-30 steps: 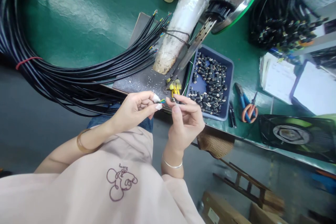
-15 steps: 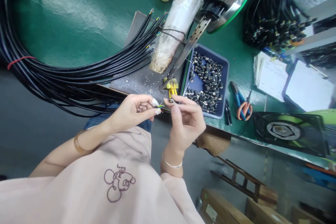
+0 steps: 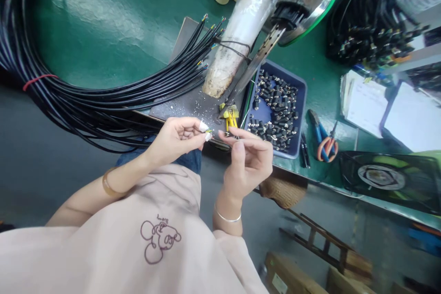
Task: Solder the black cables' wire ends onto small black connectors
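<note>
Left hand (image 3: 182,140) pinching coloured wires (image 3: 208,131) mid-frame, right hand (image 3: 247,161) a narrow gap away, hold unclear, both at near edge of green table (image 3: 96,23)

One left hand (image 3: 179,140), one right hand (image 3: 246,163). Worktop (image 3: 103,41), near edge: one blue tray (image 3: 302,105), one fan (image 3: 381,177). Cables (image 3: 113,92), connectors (image 3: 278,94): too many to count. Red ties (image 3: 38,80): one. Bangles (image 3: 106,185): two.

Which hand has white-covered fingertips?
The left hand, pinching thin coloured wires: white coverings cap its thumb and index finger. The right hand shows none.
</note>
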`<state>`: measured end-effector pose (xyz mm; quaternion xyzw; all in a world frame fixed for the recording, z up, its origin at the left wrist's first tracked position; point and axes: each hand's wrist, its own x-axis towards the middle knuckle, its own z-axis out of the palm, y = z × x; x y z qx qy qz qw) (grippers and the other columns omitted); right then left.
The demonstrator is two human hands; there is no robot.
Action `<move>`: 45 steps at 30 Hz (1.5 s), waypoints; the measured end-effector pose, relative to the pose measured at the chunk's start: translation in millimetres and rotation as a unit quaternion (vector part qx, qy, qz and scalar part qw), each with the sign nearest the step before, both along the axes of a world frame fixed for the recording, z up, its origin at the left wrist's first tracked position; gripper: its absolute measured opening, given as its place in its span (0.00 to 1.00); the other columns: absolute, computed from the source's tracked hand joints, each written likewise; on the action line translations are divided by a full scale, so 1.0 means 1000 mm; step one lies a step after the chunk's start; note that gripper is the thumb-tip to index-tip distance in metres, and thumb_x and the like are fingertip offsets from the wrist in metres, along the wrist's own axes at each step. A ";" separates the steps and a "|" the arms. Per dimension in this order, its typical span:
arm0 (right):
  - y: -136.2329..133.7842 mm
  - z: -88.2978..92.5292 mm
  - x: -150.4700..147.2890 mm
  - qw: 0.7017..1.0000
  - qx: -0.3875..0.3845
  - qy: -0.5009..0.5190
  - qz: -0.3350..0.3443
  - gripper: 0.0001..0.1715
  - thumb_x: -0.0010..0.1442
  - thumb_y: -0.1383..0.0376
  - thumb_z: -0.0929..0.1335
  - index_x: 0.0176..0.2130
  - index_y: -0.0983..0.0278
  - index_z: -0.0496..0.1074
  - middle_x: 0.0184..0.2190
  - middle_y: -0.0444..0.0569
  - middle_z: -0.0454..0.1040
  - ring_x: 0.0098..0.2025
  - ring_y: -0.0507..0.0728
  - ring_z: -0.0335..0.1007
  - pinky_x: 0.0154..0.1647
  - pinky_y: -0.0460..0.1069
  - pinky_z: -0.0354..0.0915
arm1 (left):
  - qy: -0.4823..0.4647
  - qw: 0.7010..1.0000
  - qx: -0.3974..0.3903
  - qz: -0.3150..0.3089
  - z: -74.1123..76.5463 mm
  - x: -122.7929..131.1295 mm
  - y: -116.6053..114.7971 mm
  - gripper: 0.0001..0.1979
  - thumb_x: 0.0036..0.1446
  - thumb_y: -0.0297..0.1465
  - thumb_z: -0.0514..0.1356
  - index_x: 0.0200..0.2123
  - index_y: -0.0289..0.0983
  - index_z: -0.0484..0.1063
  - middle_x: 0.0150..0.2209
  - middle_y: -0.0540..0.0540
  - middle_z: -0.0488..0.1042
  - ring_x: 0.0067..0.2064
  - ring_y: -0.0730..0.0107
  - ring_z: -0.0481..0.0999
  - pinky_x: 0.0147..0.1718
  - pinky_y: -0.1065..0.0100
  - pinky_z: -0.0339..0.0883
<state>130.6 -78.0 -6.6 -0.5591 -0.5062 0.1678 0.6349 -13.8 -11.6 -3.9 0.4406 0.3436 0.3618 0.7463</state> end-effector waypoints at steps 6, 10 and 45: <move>0.001 -0.004 0.001 0.999 -0.026 -0.005 0.019 0.04 0.65 0.68 0.72 0.39 0.61 0.72 0.43 0.47 0.83 0.39 0.53 0.84 0.39 0.48 0.80 | 0.012 1.000 0.014 -0.017 0.003 0.002 0.004 0.09 0.52 0.30 0.65 0.25 0.35 0.68 0.18 0.55 0.68 0.20 0.82 0.64 0.22 0.78 0.59; 0.002 -0.007 0.001 0.998 -0.038 -0.045 0.014 0.05 0.63 0.69 0.73 0.37 0.61 0.73 0.44 0.48 0.84 0.40 0.53 0.84 0.43 0.49 0.81 | 0.015 0.999 0.033 -0.021 0.002 0.005 0.006 0.09 0.54 0.32 0.63 0.26 0.36 0.67 0.18 0.54 0.67 0.21 0.81 0.64 0.24 0.76 0.61; 0.020 0.005 0.002 0.988 -0.029 -0.151 -0.014 0.04 0.63 0.68 0.73 0.37 0.60 0.75 0.43 0.46 0.85 0.44 0.57 0.85 0.39 0.49 0.82 | 0.102 0.988 0.114 0.019 0.013 0.012 0.015 0.08 0.58 0.32 0.60 0.28 0.37 0.65 0.18 0.56 0.59 0.20 0.80 0.58 0.20 0.74 0.51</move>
